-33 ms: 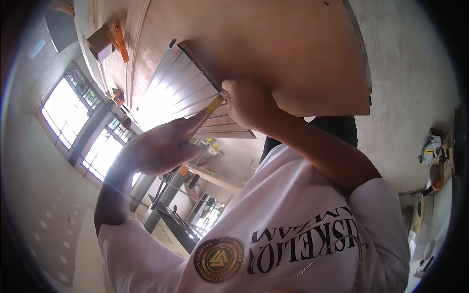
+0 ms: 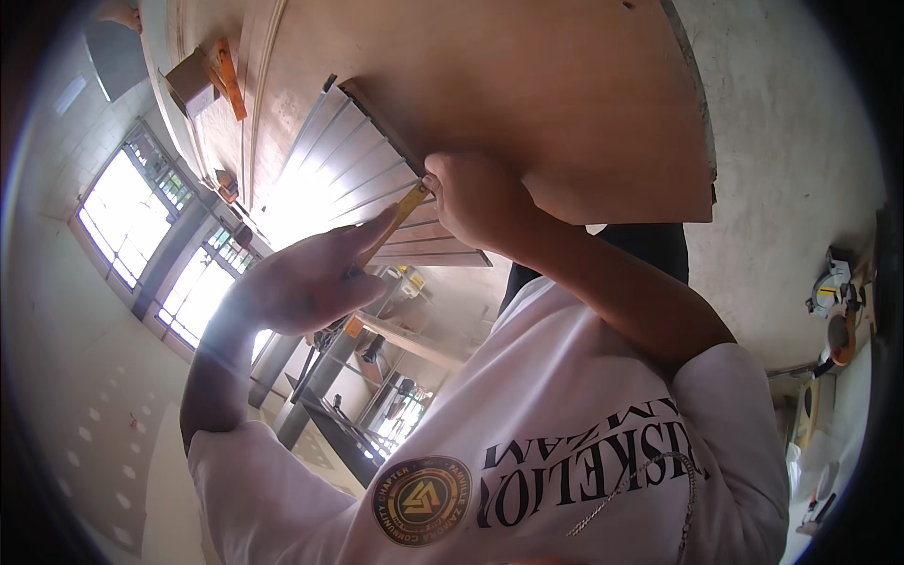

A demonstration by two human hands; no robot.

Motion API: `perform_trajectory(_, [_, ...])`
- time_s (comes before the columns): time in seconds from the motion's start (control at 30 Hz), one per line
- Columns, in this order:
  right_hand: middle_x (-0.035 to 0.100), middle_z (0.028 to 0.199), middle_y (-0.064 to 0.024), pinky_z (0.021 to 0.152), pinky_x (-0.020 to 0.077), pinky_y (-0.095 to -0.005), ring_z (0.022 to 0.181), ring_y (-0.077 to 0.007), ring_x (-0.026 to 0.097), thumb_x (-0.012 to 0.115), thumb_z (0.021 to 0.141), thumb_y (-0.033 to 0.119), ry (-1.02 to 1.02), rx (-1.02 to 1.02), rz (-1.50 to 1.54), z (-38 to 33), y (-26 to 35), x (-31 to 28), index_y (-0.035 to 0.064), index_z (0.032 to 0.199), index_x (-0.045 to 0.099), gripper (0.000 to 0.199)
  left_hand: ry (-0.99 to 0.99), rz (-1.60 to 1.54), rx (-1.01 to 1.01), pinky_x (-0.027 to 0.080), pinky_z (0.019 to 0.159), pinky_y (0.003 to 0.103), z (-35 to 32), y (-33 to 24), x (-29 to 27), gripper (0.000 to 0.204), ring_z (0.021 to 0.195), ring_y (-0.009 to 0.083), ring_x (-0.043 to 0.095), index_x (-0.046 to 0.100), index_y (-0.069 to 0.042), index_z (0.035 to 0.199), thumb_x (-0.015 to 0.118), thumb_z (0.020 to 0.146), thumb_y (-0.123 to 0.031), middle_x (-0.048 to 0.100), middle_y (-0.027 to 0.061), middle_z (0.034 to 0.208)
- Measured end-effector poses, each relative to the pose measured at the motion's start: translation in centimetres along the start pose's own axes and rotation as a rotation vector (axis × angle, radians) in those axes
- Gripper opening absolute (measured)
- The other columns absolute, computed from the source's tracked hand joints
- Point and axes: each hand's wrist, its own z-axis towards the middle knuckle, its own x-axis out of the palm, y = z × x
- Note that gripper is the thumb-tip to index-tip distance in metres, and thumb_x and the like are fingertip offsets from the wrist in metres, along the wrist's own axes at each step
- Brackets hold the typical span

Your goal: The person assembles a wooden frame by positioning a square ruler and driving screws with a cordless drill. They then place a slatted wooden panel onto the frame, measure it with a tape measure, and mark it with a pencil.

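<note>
One narrow yellow measuring strip [image 2: 403, 208], straight, set slantwise between two bare hands, above the ribbed panel and near its dark edge. Left hand [image 2: 306, 287]: grip closed on the lower end of the strip, which enters between thumb and extended fingers; back of the hand partly blurred. Right hand [image 2: 476, 198]: grip closed in a pinch on the upper end, thumb and bent forefinger together, remaining fingers curled. One grey ribbed panel [image 2: 356, 141], fan-shaped to the eye, with parallel dark grooves and a strong white glare at its left side; lying on a broad tan wooden tabletop [image 2: 603, 104] with a curved outline at right. Toward the upper left, one elongated orange object [image 2: 229, 79], kind unclear, beside a brown-grey box-like piece [image 2: 191, 83]. At far left, bright windows [image 2: 127, 217] with dark grilles in a pale wall [image 2: 56, 358]. At far right, well apart from the hands, a grey power tool [image 2: 831, 287] with an orange-and-black tool [image 2: 840, 339] just beside it. Worn by the person: a white short-sleeved shirt [image 2: 574, 414] with black lettering and a round dark badge [image 2: 423, 502].
</note>
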Motion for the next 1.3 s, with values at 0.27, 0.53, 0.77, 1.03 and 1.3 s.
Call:
perform_trajectory(0.27, [0.071, 0.088, -0.0226, 0.080, 0.0564, -0.0472, 0.087, -0.0393, 0.072, 0.064, 0.091, 0.005, -0.025, -0.039, 0.021, 0.9, -0.8, 0.5, 0.0016, 0.093, 0.068, 0.006, 0.117, 0.070, -0.126, 0.053, 0.076, 0.038, 0.9, 1.4, -1.1, 0.072, 0.071, 0.0217, 0.062, 0.032, -0.004, 0.163, 0.065, 0.102, -0.024, 0.067, 0.0173, 0.087])
perform_trajectory(0.53, [0.073, 0.091, -0.0230, 0.082, 0.0596, -0.0460, 0.090, -0.0385, 0.074, 0.067, 0.087, 0.002, 0.058, 0.021, -0.001, 1.2, -0.3, -0.2, 0.0009, 0.097, 0.069, 0.011, 0.185, -0.051, -0.248, 0.054, 0.073, 0.038, 1.0, 1.0, -1.8, 0.071, 0.069, 0.0190, 0.063, 0.032, -0.009, 0.164, 0.064, 0.102, -0.024, 0.068, 0.0163, 0.085])
perform_trajectory(0.77, [0.074, 0.089, -0.0226, 0.078, 0.0609, -0.0447, 0.087, -0.0377, 0.076, 0.068, 0.087, 0.004, 0.028, 0.021, -0.027, 1.3, -0.1, 0.0, 0.0018, 0.097, 0.071, 0.010, 0.172, -0.100, -0.205, 0.056, 0.079, 0.037, 1.5, 0.8, -1.7, 0.073, 0.079, 0.0169, 0.067, 0.031, -0.011, 0.165, 0.062, 0.101, -0.027, 0.072, 0.0140, 0.099])
perform_trajectory(1.03, [0.075, 0.089, -0.0222, 0.078, 0.0617, -0.0437, 0.086, -0.0363, 0.076, 0.069, 0.087, 0.005, 0.021, 0.022, -0.065, 1.4, -0.1, 0.2, 0.0023, 0.097, 0.072, 0.010, 0.215, -0.043, -0.268, 0.056, 0.084, 0.034, 2.0, 0.3, -3.0, 0.074, 0.086, 0.0160, 0.067, 0.034, -0.011, 0.164, 0.062, 0.099, -0.028, 0.072, 0.0147, 0.106])
perform_trajectory(1.3, [0.075, 0.090, -0.0203, 0.078, 0.0620, -0.0435, 0.086, -0.0350, 0.077, 0.066, 0.090, 0.006, 0.017, 0.038, -0.092, 1.1, 0.1, 0.3, 0.0027, 0.098, 0.072, 0.010, 0.326, -0.139, -0.322, 0.049, 0.103, 0.035, 2.6, 1.2, -4.7, 0.062, 0.116, 0.0255, 0.066, 0.044, 0.000, 0.156, 0.058, 0.105, -0.032, 0.066, 0.0224, 0.129])
